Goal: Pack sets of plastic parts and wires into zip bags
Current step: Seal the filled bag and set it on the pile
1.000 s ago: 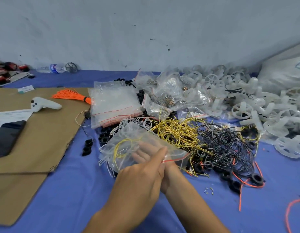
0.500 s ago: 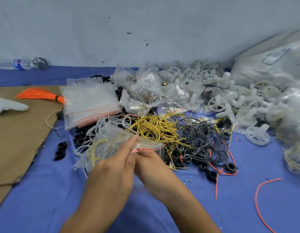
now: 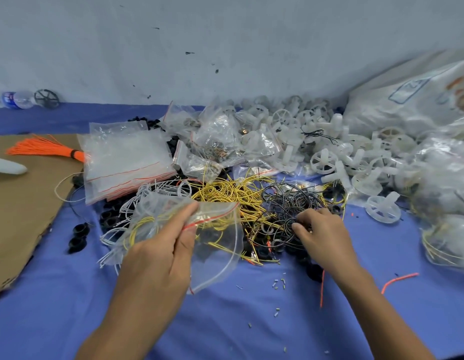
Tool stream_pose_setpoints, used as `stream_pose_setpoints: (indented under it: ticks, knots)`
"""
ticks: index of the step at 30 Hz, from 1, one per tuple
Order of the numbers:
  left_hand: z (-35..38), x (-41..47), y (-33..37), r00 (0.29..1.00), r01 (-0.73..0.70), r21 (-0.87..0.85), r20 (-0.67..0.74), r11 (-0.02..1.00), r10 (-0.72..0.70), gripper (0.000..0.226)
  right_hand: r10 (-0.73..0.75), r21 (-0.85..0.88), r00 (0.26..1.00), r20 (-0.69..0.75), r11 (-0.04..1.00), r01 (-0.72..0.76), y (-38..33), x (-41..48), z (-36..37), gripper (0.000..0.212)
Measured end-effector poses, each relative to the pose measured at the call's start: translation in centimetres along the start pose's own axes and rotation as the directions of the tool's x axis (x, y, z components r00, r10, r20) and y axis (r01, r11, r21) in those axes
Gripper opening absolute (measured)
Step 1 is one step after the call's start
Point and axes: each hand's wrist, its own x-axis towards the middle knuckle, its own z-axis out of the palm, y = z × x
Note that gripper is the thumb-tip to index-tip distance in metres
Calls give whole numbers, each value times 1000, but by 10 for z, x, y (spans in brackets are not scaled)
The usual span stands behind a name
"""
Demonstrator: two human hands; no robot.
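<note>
The left hand [image 3: 160, 245] pinches the open zip bag [image 3: 218, 245] by its red-striped mouth just above the tabletop [image 3: 251, 320], yellow wire [image 3: 140, 224] already inside. The right hand [image 3: 322, 229] curls its fingers into the black wires [image 3: 285, 201] beside it, pinching a strand. This set looks partly filled; the heaped white plastic parts [image 3: 327, 159] and stacked empty bags [image 3: 124, 157] suggest many remain.

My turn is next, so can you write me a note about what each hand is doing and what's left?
Left hand: pinches the open zip bag at its red strip.
Right hand: fingers curled into the black wires, seemingly picking one.
Done: yellow wire is in the bag.
Left: likely add a black wire and a white plastic wheel, then zip shut.
Spare empty zip bags lie stacked far left.
</note>
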Motion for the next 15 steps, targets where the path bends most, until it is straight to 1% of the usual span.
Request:
stream_pose_setpoints:
  ticks: [2, 3, 5, 6, 8, 11, 13, 15]
  knots:
    - [-1, 0, 1, 1000, 2, 1, 8, 1000, -2, 48, -34, 65, 997, -70, 997, 38, -1, 0, -1, 6]
    - [-1, 0, 1, 1000, 6, 0, 9, 1000, -6, 47, -25, 125, 994, -109, 991, 39, -1, 0, -3, 3]
    - [-2, -1, 1, 1000, 6, -5, 9, 1000, -6, 47, 47, 301, 987, -151, 954, 1, -3, 0, -9, 3]
    - [-1, -1, 1, 1000, 3, -9, 9, 1000, -3, 47, 96, 417, 983, -155, 909, -23, -4, 0, -12, 3]
    - [-1, -1, 2, 1000, 1, -23, 7, 1000, -1, 46, 169, 643, 975, -146, 765, -37, -8, -1, -19, 7]
    - [2, 1, 1, 1000, 12, -50, -5, 999, -12, 44, 208, 856, 970, -128, 517, 2, -15, 0, -31, 15]
    - [4, 2, 0, 1000, 8, -55, -13, 998, -9, 43, 223, 953, 968, -115, 300, 44, -20, 0, -41, 19]
    - [6, 3, -1, 1000, -4, -47, -20, 999, 3, 42, 227, 997, 972, -57, 54, 46, -23, -1, -53, 21]
